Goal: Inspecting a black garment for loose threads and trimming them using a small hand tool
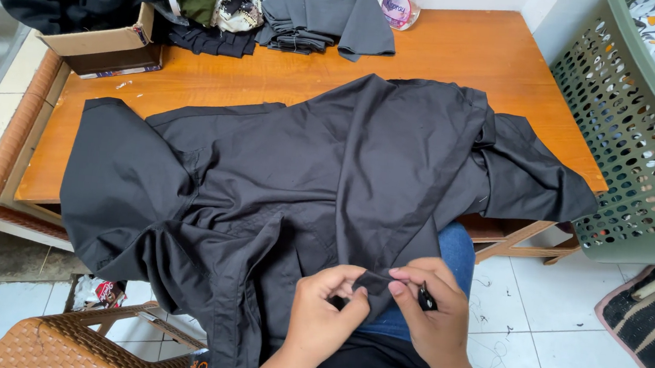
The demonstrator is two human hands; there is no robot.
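Two hands meeting low in the head view: left hand [325,313] pinching a hem fold of the large black cotton shirt [304,182], taut for close work; right hand [431,314] gripping the same fold plus a small dark tool [427,299]. Shirt draped from wooden table [468,49] to lap.

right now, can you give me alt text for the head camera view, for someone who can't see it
Two bare hands, left hand and right hand, pinch a small fold of a black garment spread over a wooden table. The right hand also holds a small dark tool. Folded grey cloths lie behind; a green laundry basket stands right.
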